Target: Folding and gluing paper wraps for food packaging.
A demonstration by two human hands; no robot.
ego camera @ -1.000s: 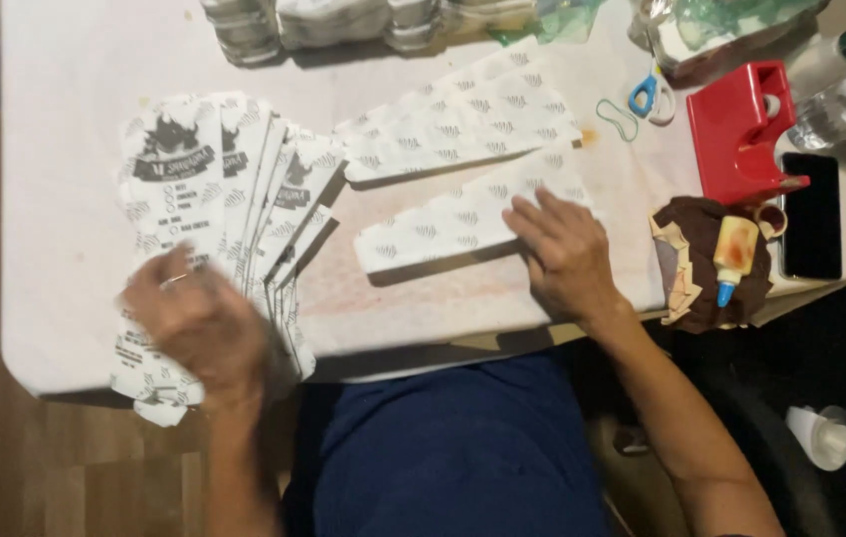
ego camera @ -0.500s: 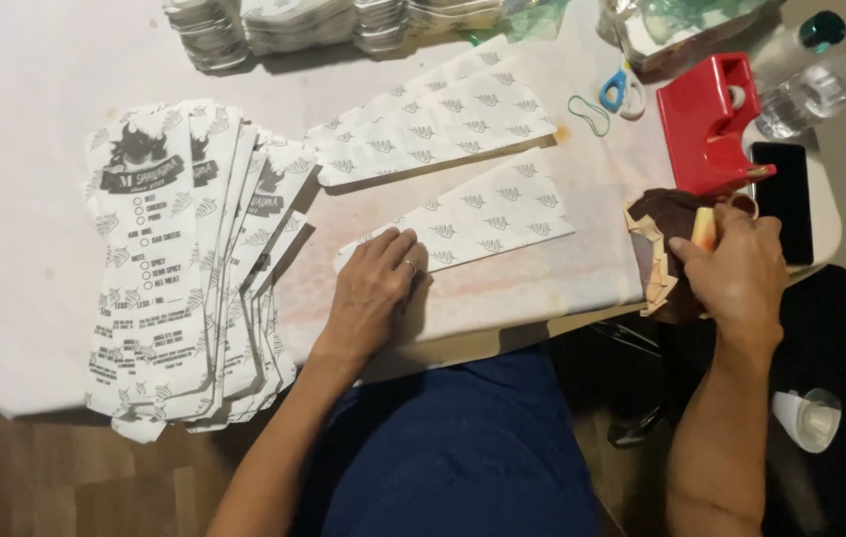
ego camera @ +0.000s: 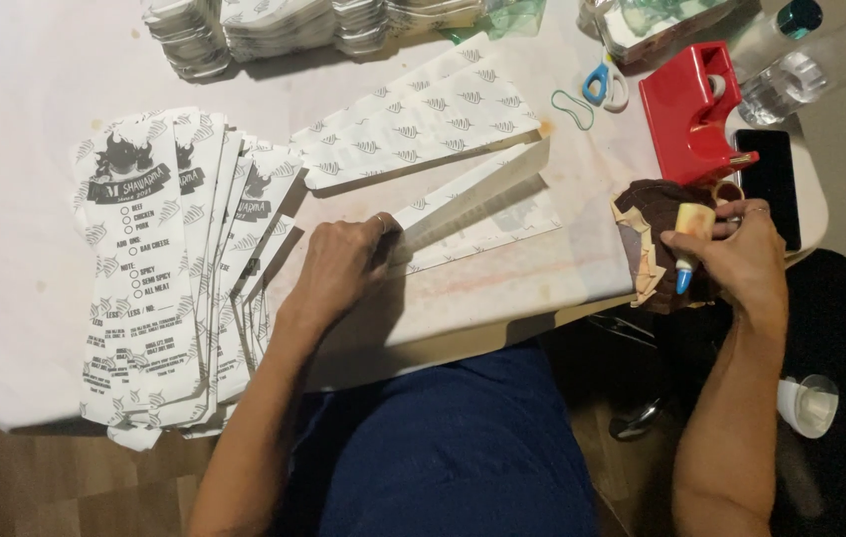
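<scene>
My left hand rests on the white table and lifts the long edge of a patterned white paper sheet, so one flap stands up along a fold. My right hand is at the table's right edge, gripping a small yellow glue bottle with a blue tip pointing down, over a brown cloth. A second patterned sheet lies flat just beyond the folded one. A fanned stack of printed paper sleeves lies to the left of my left hand.
Bundles of stacked paper line the far edge. A red tape dispenser, blue-handled scissors, a rubber band, a black phone and a clear bottle crowd the right side. A white cup sits below on the floor.
My left hand moved from the printed stack to the patterned sheet and raised its edge. My right hand left that sheet, went right, and picked up the glue bottle.
</scene>
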